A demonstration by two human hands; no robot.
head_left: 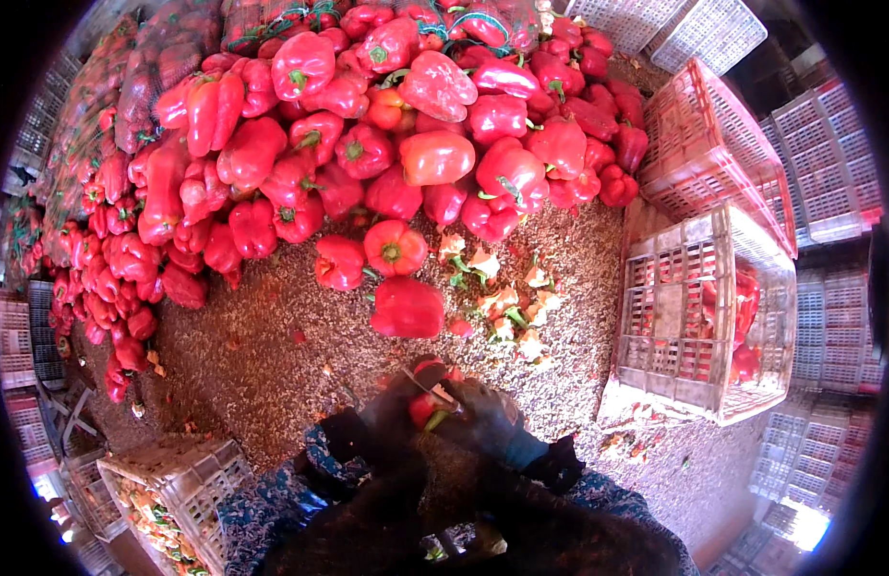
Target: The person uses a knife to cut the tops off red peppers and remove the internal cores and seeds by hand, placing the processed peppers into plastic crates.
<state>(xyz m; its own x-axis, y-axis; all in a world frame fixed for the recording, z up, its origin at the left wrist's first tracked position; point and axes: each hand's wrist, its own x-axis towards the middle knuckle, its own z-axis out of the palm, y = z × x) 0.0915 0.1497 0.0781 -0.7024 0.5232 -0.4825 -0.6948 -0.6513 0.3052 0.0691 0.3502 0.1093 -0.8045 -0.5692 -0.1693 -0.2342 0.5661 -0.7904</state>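
In front of my lap, my left hand is closed round a red bell pepper, whose green stem end faces my right. Close against it, my right hand is closed on what looks like a small knife; its thin blade slants across the pepper, and the handle is hidden in the fingers. Both hands are dark and partly blurred. Just beyond them a whole red pepper lies on the ground. Cut-out pepper cores with green stems are scattered to its right.
A big heap of red peppers spreads across the far side, with filled mesh sacks behind. At right stands a crate holding some red pieces, beside a red crate. A crate of pepper scraps sits at lower left.
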